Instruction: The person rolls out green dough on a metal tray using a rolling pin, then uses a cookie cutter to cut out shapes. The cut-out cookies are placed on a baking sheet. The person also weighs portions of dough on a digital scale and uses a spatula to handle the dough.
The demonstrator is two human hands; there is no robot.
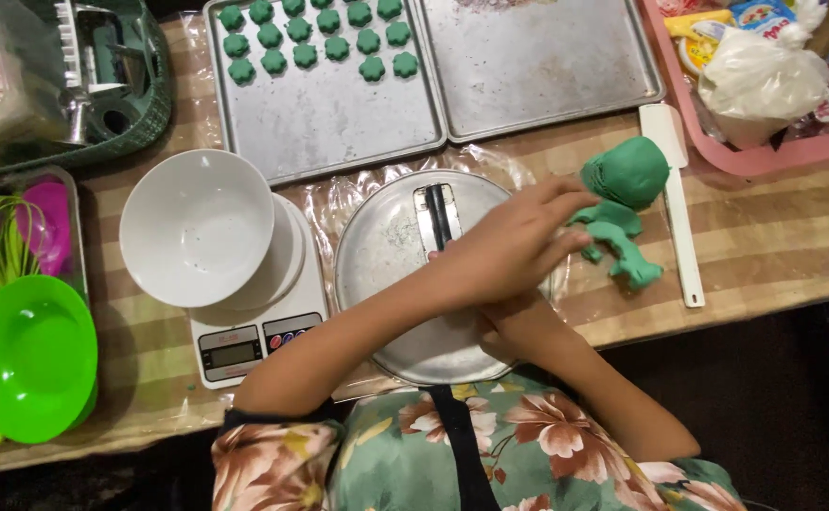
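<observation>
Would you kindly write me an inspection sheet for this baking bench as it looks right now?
Surface: striped wooden table, partly covered with clear plastic film.
Job's things: green dough lump with torn scraps below it; round metal lid; left baking tray holding rows of green flower-shaped pieces; right tray bare.
Clutter: white bowl on a kitchen scale, white scraper, green bowl, whisk, pink tray of packets, green basket.
Hands: left hand reaches across to the scraps, fingertips at them; right hand mostly hidden beneath it.
Cables: nothing seen.
Surroundings: dark floor.
</observation>
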